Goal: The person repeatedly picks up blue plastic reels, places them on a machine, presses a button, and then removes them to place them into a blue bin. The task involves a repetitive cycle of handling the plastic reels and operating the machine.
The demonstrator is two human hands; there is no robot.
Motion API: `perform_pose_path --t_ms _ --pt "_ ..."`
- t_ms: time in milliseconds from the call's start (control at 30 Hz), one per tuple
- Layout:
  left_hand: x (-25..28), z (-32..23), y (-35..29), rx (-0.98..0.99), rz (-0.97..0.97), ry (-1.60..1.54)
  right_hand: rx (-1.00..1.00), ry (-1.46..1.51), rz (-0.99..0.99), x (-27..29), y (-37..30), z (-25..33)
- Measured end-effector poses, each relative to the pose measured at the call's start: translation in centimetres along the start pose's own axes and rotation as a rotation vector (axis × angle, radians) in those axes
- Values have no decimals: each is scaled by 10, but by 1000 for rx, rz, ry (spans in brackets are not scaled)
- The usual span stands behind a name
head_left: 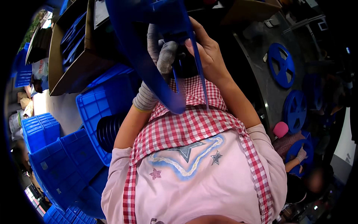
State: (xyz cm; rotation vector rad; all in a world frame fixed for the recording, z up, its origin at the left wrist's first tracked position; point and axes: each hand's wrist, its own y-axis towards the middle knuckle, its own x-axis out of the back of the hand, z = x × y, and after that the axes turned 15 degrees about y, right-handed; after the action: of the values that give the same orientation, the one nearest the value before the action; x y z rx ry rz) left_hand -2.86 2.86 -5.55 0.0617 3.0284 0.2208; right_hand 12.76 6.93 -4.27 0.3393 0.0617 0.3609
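Observation:
A large blue plastic reel (136, 56), partly out of view at the upper edge, is held up in front of my chest, tilted toward me. Its curved rim and openings hide part of my hands. My left hand (166, 58), in a grey knit glove, shows through an opening with its fingers curled at the reel's middle. Bare, my right hand (209, 54) grips the reel's right side, thumb against the near face and fingers behind. Dark shadow between the hands hides the finer parts there.
Left of me stand blue plastic crates (67, 168), one holding black discs (110, 132), and a cardboard box (71, 71) with blue pieces. On the right, more blue reels (281, 65) lie on a dark bench (257, 48), near a pink round object (280, 129). A co-worker's gloved hand (301, 154) touches another reel.

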Motion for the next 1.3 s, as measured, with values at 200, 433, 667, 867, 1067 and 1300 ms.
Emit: perform_pose_path --t_ms 200,433,667,867,1067,1300 --pt "-7 -8 -3 42 12 28 -32 56 -48 -1 -7 14" --pt "-20 -13 -11 -152 -60 197 -44 111 -30 2 -9 9" --pt "-21 -25 -9 -124 31 192 -101 107 -49 1 -12 20" --pt "-21 -23 -15 -54 40 110 -127 -38 -13 9 -8 32" --pt "3 -19 5 -126 56 159 -15 -446 214 32 31 68" --pt "76 -52 66 -375 27 83 154 -839 305 59 124 86"
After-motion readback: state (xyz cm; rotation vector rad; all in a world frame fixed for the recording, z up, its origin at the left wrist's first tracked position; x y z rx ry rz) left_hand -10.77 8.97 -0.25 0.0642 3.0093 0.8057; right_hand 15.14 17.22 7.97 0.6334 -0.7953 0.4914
